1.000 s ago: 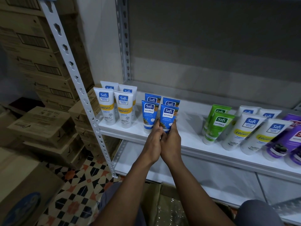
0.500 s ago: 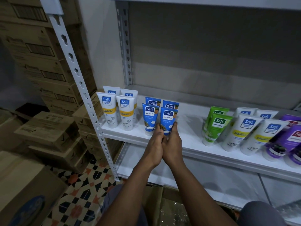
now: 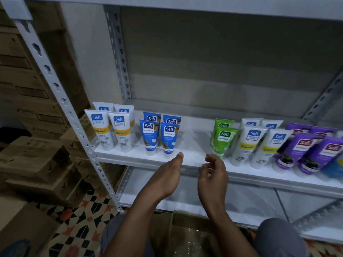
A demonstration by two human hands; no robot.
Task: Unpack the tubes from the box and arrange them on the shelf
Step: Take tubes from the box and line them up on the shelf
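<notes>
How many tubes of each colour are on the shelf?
White tubes: 8
Blue tubes: 4
Green tubes: 2
Purple tubes: 4
Total: 18, not counting the blurry blue thing cut off at the right edge.

On the shelf (image 3: 194, 143), far toward 9 o'clock, four tubes (image 3: 118, 132), two before two. Just at their 3 o'clock, a second foursome (image 3: 169, 138). Past a gap toward 3 o'clock, a pair (image 3: 223, 140) one behind the other, then a third foursome (image 3: 248, 143), then an end group (image 3: 304, 151). At the gap's 6 o'clock, before the shelf edge, left grip (image 3: 163, 175) and right grip (image 3: 213, 173), apart. Beneath, a lower shelf (image 3: 250, 199); box (image 3: 185, 238) at 6 o'clock; cartons (image 3: 33, 160) at 9 o'clock, past the upright (image 3: 61, 101).
</notes>
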